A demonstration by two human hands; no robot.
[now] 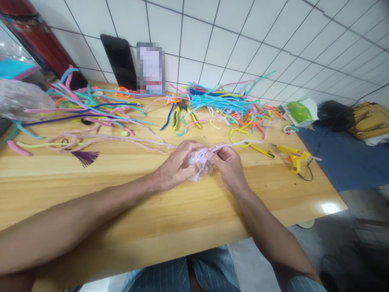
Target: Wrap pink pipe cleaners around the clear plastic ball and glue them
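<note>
Both hands meet over the wooden table around a clear plastic piece wrapped with pale lilac pipe cleaner (198,159). My left hand (178,164) is closed around its left side, thumb in front. With thumb and fingers, my right hand (226,160) pinches a lilac pipe cleaner at the right side of the piece. One lilac strand (240,143) runs out to the right past my right hand. Other pale pink-lilac strands (142,142) trail off to the left from behind my left hand. The exact shape of the wrapped piece is partly hidden by my fingers.
Many coloured pipe cleaners (219,103) lie along the back of the table (170,219), by the tiled wall. Among them are green-and-yellow pliers (181,111). A yellow glue gun (294,156) and a yellow cutter (261,151) lie right. A black phone (120,61) leans against the wall.
</note>
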